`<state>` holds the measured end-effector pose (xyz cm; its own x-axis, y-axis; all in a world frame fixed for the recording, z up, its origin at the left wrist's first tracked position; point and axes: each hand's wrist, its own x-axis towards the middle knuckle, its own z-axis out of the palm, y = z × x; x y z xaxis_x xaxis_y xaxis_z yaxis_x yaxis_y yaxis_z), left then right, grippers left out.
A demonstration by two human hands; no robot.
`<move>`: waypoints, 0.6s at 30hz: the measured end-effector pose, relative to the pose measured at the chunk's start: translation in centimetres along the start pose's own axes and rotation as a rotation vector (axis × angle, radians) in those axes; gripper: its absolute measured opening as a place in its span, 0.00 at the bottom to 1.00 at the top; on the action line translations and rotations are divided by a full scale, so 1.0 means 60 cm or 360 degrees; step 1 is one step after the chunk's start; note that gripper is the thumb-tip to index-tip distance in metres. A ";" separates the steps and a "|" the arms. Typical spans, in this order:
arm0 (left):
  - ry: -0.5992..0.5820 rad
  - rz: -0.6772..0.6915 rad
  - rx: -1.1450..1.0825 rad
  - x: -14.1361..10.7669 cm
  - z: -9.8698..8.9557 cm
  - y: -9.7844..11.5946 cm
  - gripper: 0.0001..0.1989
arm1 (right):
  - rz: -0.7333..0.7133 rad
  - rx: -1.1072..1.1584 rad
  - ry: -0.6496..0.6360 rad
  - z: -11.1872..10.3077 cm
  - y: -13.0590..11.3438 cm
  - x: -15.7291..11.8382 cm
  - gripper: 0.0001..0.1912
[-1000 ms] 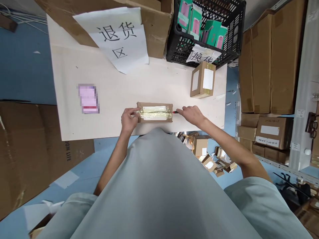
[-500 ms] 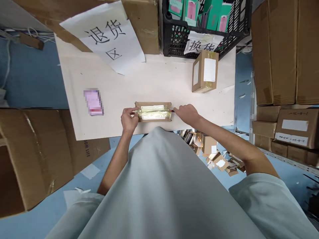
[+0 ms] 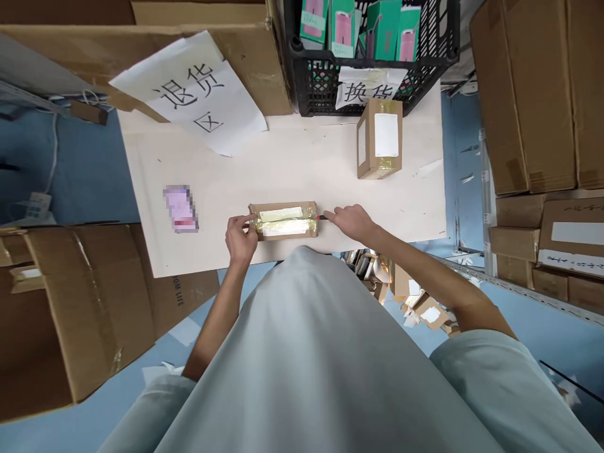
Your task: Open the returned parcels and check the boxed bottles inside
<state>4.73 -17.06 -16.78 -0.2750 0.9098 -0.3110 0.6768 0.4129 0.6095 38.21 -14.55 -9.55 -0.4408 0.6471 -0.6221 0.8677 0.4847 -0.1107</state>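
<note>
A small cardboard box [image 3: 283, 233] lies flat near the front edge of the white table [image 3: 302, 157]. Shiny yellowish tape and white labels cover its top, with a seam running lengthwise. My left hand [image 3: 241, 239] grips the box's left end, thumb and fingers pressed on it. In my closed right hand [image 3: 352, 221] is a small knife [image 3: 322, 218], of which only a dark tip and a bit of red show. Its tip is at the right end of the taped seam; the handle is hidden in my fist.
A taller labelled box [image 3: 380, 141] stands at the back right, before a black crate [image 3: 321, 82] with green boxes. A paper sign [image 3: 193, 94] hangs off a large carton [image 3: 255, 56]. A pixelated pink item [image 3: 182, 209] lies left. Stacked cartons [image 3: 523, 94] stand right.
The whole view has shifted slightly. The knife tip now reaches the right end of the box's seam. My left hand still holds the left end.
</note>
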 end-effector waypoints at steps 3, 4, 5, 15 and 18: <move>0.0002 0.0018 0.0025 -0.005 -0.001 0.005 0.17 | 0.0053 0.0198 0.0068 0.062 0.011 0.009 0.20; 0.0015 0.0066 0.0054 -0.009 -0.001 0.007 0.17 | 0.0071 0.0308 0.0092 0.084 0.010 0.013 0.20; 0.0033 0.0140 0.0097 -0.015 0.000 0.011 0.17 | 0.0092 0.0434 0.0127 0.106 0.006 0.017 0.19; -0.0093 0.0409 0.0206 -0.050 0.015 -0.002 0.22 | 0.0520 0.1310 0.0491 0.222 -0.061 0.054 0.20; -0.0058 0.0425 0.0215 -0.038 -0.004 -0.028 0.23 | 0.0577 0.1697 0.0523 0.213 -0.076 0.075 0.20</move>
<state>4.06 -19.84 -16.90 -0.0519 0.9822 -0.1804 0.8074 0.1476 0.5713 35.25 -21.38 -21.75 -0.0311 0.8424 -0.5379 0.6393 -0.3970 -0.6586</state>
